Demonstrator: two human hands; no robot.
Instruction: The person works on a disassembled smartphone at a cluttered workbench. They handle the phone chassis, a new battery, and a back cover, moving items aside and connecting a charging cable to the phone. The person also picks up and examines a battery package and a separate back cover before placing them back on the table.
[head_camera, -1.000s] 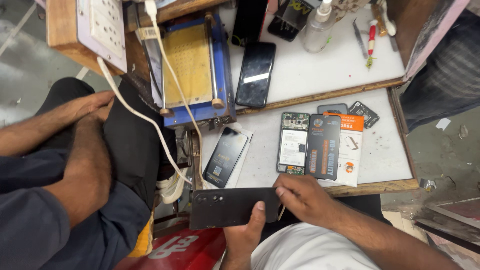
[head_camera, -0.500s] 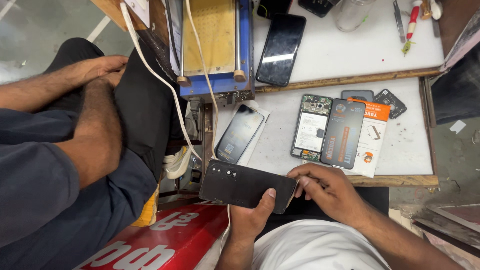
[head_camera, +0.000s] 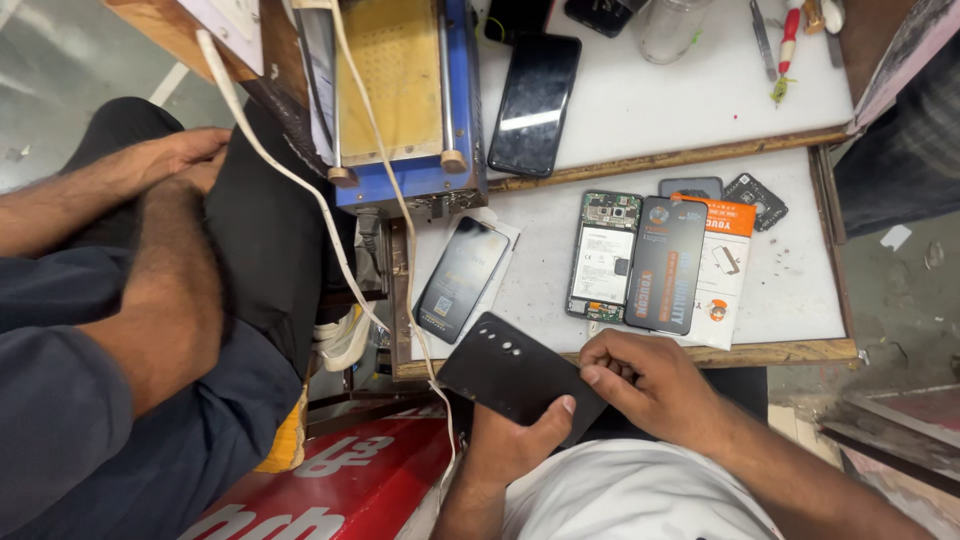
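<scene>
Holding a black phone back cover (head_camera: 515, 375) low over my lap, just in front of the bench (head_camera: 790, 300) edge, I keep it tilted so its plain dark face with a short row of small camera holes looks up at me. My left hand (head_camera: 515, 440) carries it from below, thumb hooked over the near edge; my right hand (head_camera: 650, 385) closes its fingertips on the right-hand edge, so each grip is shut on the cover. I cannot tell whether those fingertips are prying or only steadying it, since the edge is hidden under them.

On the bench just beyond lie an opened phone (head_camera: 603, 256) with its insides showing and a black battery (head_camera: 666, 265) resting on an orange and white package (head_camera: 722, 275), laid side by side within easy reach. To their left a dark phone (head_camera: 462, 280) lies on a white sheet. Farther back another black phone (head_camera: 535, 105) lies beside a blue and yellow machine (head_camera: 400, 100), with a white cable (head_camera: 300, 200) trailing off it. Another person's arms (head_camera: 150, 260) rest at my left.
</scene>
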